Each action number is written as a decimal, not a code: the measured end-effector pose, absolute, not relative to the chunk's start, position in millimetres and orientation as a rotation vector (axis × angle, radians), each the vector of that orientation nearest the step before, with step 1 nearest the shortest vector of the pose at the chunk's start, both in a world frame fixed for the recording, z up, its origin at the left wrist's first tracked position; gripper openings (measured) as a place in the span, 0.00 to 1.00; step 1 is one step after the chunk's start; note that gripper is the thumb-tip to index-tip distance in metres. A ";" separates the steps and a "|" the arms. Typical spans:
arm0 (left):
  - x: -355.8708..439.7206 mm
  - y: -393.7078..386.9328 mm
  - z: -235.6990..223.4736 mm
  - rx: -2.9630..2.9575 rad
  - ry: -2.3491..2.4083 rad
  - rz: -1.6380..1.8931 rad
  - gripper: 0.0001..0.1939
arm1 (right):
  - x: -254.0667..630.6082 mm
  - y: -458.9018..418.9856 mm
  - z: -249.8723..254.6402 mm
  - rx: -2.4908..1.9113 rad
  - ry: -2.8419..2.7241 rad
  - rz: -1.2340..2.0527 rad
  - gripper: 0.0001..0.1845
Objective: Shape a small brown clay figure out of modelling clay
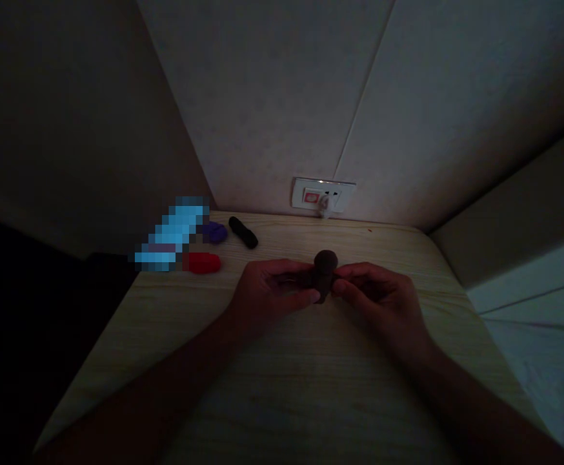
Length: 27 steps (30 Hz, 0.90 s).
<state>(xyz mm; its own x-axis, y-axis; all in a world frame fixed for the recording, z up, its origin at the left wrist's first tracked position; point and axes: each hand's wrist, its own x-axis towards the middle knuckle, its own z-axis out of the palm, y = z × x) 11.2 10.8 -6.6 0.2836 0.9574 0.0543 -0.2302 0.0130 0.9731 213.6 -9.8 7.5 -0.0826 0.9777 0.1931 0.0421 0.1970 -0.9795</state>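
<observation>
In the middle of the head view stands a small dark brown modelling clay figure (326,263), with a round ball on top of a narrower body. My left hand (267,290) pinches it from the left, thumb in front and fingers behind. From the other side, the thumb and fingertips of my right hand (383,297) close on its right edge. Dim light hides the fine detail where the fingertips meet it. To the left lie a red clay piece (203,263), a purple lump (215,232) and a black stick-shaped piece (244,232).
The pale wood-grain tabletop (282,387) meets a wall at the back. A wall socket (324,195) with a clear plug sits just above its rear edge. At the left edge is a blurred-out bright blue patch (173,232). A light panel (528,271) borders the right side.
</observation>
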 end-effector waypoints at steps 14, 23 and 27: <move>10.2 10.4 -9.4 1.179 0.796 1.070 0.18 | 216.4 -10.7 12.7 -1.063 -1.539 0.992 0.05; 10.5 13.2 -6.2 1.053 0.759 1.008 0.18 | 220.0 -13.6 5.5 -0.992 -1.662 0.857 0.10; 10.3 14.4 -8.2 1.044 0.752 0.985 0.17 | 221.6 -13.2 8.0 -1.002 -1.711 0.749 0.10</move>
<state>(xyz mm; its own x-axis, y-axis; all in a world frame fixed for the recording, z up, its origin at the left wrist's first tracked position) 10.3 14.4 -8.2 0.3861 0.9209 -0.0527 -0.2934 0.1768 0.9395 221.6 -13.2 8.0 -0.1815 0.8823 0.4344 0.2794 0.4697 -0.8374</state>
